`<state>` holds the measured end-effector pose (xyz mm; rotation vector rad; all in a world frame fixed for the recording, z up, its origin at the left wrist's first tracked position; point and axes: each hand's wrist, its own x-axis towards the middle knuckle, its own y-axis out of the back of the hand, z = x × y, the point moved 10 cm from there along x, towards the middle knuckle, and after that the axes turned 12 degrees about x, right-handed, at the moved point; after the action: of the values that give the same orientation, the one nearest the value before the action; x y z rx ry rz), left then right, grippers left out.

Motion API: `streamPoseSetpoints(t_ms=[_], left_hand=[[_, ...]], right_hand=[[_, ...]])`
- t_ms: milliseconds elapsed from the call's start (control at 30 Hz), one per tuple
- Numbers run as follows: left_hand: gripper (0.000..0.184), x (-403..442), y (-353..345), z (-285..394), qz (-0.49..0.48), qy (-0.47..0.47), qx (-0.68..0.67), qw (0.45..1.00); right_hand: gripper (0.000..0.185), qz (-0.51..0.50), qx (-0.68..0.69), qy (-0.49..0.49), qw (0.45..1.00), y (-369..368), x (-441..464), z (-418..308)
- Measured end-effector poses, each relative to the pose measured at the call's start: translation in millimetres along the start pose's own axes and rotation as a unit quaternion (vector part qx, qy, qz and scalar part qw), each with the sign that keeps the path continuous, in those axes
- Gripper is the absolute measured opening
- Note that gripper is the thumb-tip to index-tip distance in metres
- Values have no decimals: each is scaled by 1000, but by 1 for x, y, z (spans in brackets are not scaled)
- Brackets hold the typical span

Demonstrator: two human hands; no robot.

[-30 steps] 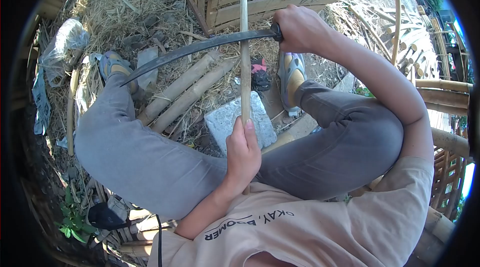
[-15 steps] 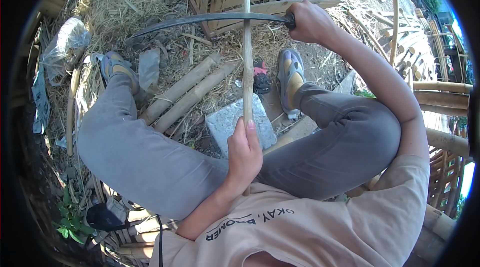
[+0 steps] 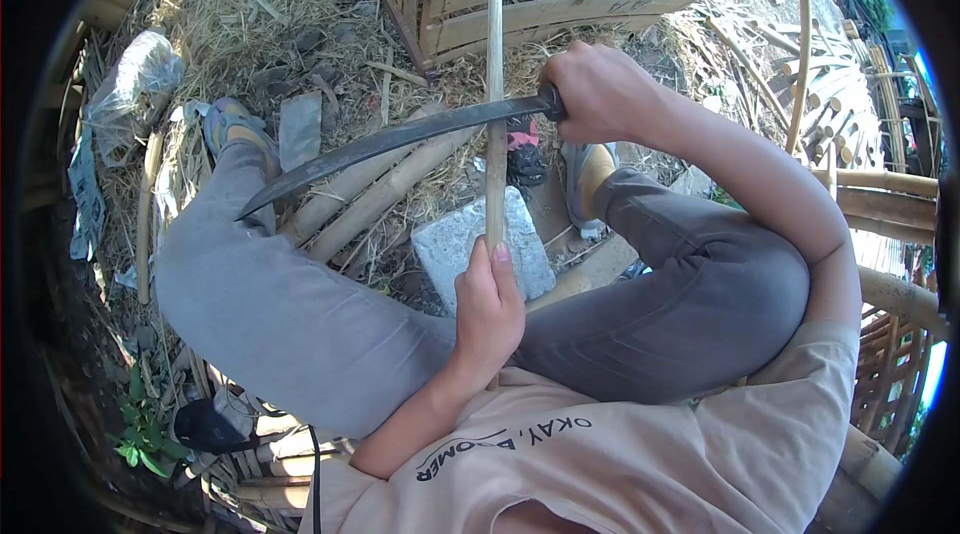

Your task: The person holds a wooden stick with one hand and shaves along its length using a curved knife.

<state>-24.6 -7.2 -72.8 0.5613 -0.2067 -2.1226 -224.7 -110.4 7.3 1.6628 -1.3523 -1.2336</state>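
A long pale wooden stick points away from my body, its near end by my shirt. My left hand is wrapped around its lower part, thumb along the top. My right hand grips the dark handle of a curved machete. The blade lies across the stick above my left hand and reaches leftward, its tip over my left knee. Whether the edge bites into the wood I cannot tell. Most of the handle is hidden by my fingers.
A pale stone block sits between my legs, with bamboo poles to its left. A slatted wooden crate stands ahead on straw-covered ground. Clear plastic lies at the left, cut bamboo at the right.
My right hand has drawn the machete down along the stick toward me, and the blade now slants, its tip lower. The left hand keeps its hold in the same place.
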Motion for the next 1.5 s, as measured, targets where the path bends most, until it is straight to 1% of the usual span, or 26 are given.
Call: streamPoseSetpoints(t_ms=[133, 267, 367, 467, 667, 767, 800, 900, 1033, 1067, 1167, 1200, 1300, 1367, 1433, 1500], left_hand=[[27, 0, 0, 4, 6, 4, 9, 1000], [27, -1, 0, 6, 6, -8, 12, 1000], [27, -2, 0, 4, 5, -1, 0, 1000], [28, -2, 1, 6, 5, -8, 0, 1000], [28, -3, 5, 6, 9, -15, -1, 1000], [28, -3, 6, 4, 4, -7, -12, 1000], [28, -4, 6, 5, 3, -7, -13, 1000], [27, -5, 5, 8, -2, -17, -17, 1000], [26, -5, 3, 5, -4, -15, -18, 1000], [26, -5, 2, 4, -6, -13, -15, 1000], [25, -3, 3, 7, -6, -10, -1, 1000], [24, -3, 3, 8, -2, -13, 2, 1000], [24, -2, 2, 7, 9, -21, 13, 1000], [24, -2, 2, 7, 16, -24, 23, 999], [24, -1, 1, 6, 7, -9, 22, 1000], [25, -3, 0, 4, 1, 0, 16, 1000]], right_hand=[[20, -6, -41, -16, 999, 1, 6, 4], [18, 27, -38, -30, 998, 9, 9, 15], [18, 20, -46, -24, 998, 8, 11, 14], [18, 37, -43, -20, 998, 11, 11, 15], [20, 22, -71, -2, 997, 15, 14, 11], [19, 68, -86, -15, 994, 30, 13, 29], [18, 99, -82, -29, 991, 35, 14, 47], [24, 138, -30, -61, 988, 44, 7, 73], [29, 83, -9, -56, 995, 29, 2, 64], [27, 100, 1, -38, 994, 25, 1, 59], [26, 44, 17, -9, 999, 12, 2, 33], [22, 30, 0, 12, 999, 7, 4, 25], [18, 28, 3, 44, 999, 1, 4, 4], [17, 20, -18, 17, 1000, 1, 7, 2], [18, 16, -38, -6, 999, 2, 9, 4], [18, 23, -42, -3, 999, 2, 14, 8]])
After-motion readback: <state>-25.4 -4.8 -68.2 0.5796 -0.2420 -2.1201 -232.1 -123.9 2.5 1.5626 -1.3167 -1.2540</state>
